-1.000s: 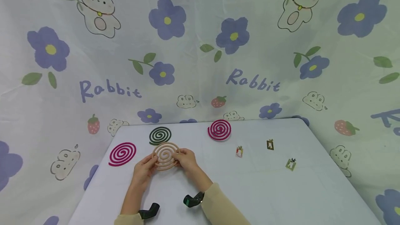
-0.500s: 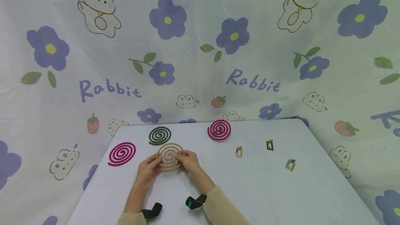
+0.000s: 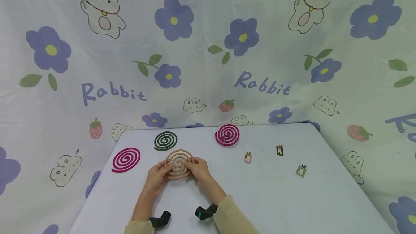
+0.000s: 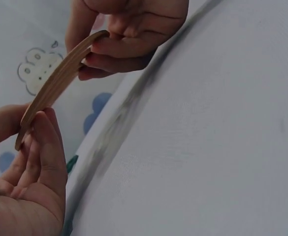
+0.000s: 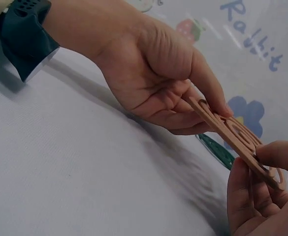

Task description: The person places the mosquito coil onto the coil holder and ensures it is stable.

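Note:
A tan mosquito coil (image 3: 178, 164) is held up at a tilt above the white table by both hands. My left hand (image 3: 157, 177) pinches its left edge between thumb and fingers. At the right side, my right hand (image 3: 199, 170) grips it, the thumb lying on the front face. Seen nearly edge-on, the coil (image 4: 55, 86) spans from the left hand (image 4: 28, 172) to the right hand (image 4: 129, 37) in the left wrist view. Its flat rings (image 5: 237, 140) show in the right wrist view.
On the white table (image 3: 276, 205) lie a magenta coil (image 3: 126, 160) at left, a green coil (image 3: 165, 141) behind the hands and another magenta coil (image 3: 227, 135) farther right. Three small frame-shaped pieces (image 3: 248, 157) lie to the right. A rabbit-print cloth (image 3: 201, 68) hangs behind.
Both hands have shifted slightly to the right and a little nearer, carrying the tan mosquito coil with them. Their grip looks the same. The things on the table have stayed put.

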Demonstrator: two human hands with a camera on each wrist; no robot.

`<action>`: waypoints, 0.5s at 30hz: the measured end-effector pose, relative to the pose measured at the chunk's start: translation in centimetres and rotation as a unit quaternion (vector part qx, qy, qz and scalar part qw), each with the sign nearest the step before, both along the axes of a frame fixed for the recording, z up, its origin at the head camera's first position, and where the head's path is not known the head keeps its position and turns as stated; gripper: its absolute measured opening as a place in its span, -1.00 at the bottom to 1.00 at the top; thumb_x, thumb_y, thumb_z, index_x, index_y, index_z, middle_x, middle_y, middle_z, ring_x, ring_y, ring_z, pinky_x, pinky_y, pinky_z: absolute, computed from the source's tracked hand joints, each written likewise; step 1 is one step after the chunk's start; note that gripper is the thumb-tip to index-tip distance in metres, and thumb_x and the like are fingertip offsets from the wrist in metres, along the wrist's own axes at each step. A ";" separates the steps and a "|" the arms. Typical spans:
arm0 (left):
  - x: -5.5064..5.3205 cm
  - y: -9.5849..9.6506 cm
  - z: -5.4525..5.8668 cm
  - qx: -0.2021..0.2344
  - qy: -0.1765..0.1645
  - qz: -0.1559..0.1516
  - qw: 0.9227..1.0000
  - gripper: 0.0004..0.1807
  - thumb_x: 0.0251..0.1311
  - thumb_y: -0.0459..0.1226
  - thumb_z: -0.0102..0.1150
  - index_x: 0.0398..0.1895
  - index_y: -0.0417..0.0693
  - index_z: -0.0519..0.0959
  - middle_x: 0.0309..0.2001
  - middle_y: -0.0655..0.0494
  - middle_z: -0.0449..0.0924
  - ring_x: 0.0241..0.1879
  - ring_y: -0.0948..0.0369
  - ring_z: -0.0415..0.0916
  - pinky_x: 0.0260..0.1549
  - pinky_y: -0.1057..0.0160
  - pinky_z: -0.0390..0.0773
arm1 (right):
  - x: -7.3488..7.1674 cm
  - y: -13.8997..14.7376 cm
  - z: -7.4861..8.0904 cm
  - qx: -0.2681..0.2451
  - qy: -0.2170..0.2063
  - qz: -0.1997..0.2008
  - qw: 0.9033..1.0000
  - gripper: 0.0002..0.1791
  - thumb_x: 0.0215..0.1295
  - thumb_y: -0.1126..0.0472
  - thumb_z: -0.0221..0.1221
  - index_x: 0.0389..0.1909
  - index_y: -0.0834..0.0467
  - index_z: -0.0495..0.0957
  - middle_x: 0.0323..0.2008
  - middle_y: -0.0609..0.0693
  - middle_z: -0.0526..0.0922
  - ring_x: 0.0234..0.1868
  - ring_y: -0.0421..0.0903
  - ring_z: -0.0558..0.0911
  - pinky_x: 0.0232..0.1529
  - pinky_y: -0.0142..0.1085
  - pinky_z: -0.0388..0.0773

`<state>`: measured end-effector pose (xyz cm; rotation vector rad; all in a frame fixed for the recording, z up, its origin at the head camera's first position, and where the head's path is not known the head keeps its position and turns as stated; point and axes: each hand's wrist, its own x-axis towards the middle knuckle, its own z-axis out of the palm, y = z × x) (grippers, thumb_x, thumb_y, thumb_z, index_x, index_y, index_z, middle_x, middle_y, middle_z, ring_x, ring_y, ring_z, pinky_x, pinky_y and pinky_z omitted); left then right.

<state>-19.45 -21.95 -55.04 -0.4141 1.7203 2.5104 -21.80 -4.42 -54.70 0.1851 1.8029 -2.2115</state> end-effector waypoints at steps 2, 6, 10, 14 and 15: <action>0.0 0.2 0.0 -0.008 0.005 -0.003 1.000 -0.56 0.25 -0.50 0.16 0.16 -0.47 0.32 -0.33 0.08 0.62 -0.41 0.29 0.55 -0.40 0.37 0.57 | 0.1 0.2 0.0 -0.004 -0.003 -0.001 1.000 -0.74 0.15 0.26 0.34 -0.19 0.30 0.59 -0.51 -0.02 0.60 -0.59 -0.22 0.56 -0.59 -0.39 0.53; 0.1 0.5 0.0 -0.029 0.017 -0.011 0.999 -0.51 0.26 -0.44 0.20 0.19 -0.50 0.31 -0.31 0.07 0.62 -0.38 0.30 0.54 -0.40 0.38 0.56 | 0.2 0.4 0.0 -0.001 -0.004 -0.004 1.000 -0.74 0.15 0.25 0.34 -0.18 0.31 0.59 -0.48 -0.01 0.62 -0.56 -0.21 0.58 -0.56 -0.38 0.56; 0.2 0.9 0.1 -0.037 0.025 -0.014 0.999 -0.50 0.26 -0.43 0.20 0.19 -0.52 0.30 -0.32 0.07 0.61 -0.39 0.30 0.53 -0.42 0.39 0.56 | 0.3 0.7 0.0 0.002 -0.006 -0.008 1.000 -0.74 0.16 0.25 0.33 -0.18 0.30 0.59 -0.46 0.00 0.62 -0.55 -0.21 0.58 -0.55 -0.36 0.57; 0.1 1.2 0.0 -0.039 0.029 -0.019 0.999 -0.50 0.24 -0.45 0.21 0.18 -0.53 0.32 -0.31 0.06 0.61 -0.40 0.30 0.53 -0.42 0.38 0.56 | 0.4 1.1 0.0 0.004 -0.004 -0.016 1.000 -0.76 0.15 0.26 0.33 -0.21 0.30 0.59 -0.45 0.00 0.62 -0.55 -0.20 0.57 -0.56 -0.37 0.56; 0.1 1.4 0.0 -0.038 0.028 -0.020 0.999 -0.51 0.24 -0.45 0.21 0.17 -0.53 0.33 -0.31 0.06 0.62 -0.39 0.30 0.54 -0.41 0.38 0.57 | 0.4 1.2 0.0 0.005 -0.001 -0.018 1.000 -0.76 0.15 0.26 0.34 -0.22 0.30 0.59 -0.45 0.00 0.61 -0.55 -0.20 0.57 -0.56 -0.36 0.56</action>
